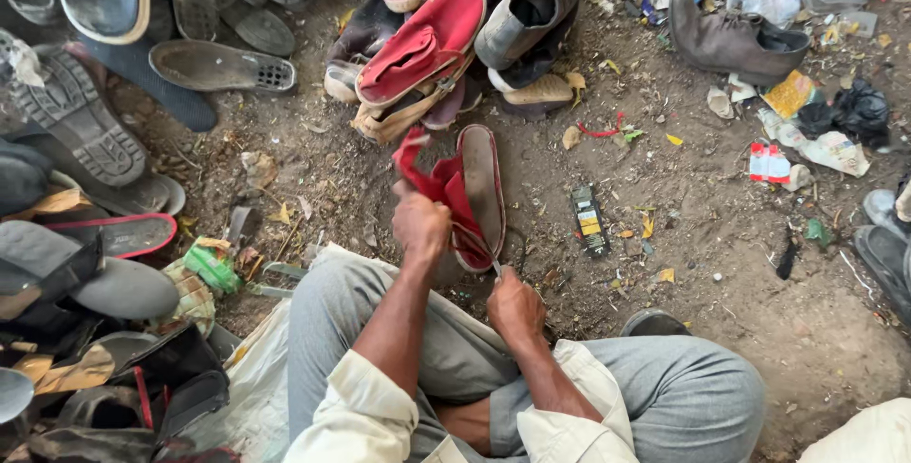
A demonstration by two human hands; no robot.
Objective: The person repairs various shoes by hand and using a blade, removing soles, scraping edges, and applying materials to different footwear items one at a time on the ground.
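The left hand (420, 226) grips the red shoe (465, 193), sole outward, at 12 o'clock from the knees. The right hand (514, 306) pinches a thin tool (490, 256) at its rim. Best to hold the shoe firm and pull steadily along the seam.

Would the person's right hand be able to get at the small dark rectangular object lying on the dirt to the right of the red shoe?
Probably yes: the small dark rectangular object lies on open dirt with nothing across it, though the right hand is gripping a thin tool at the red shoe.
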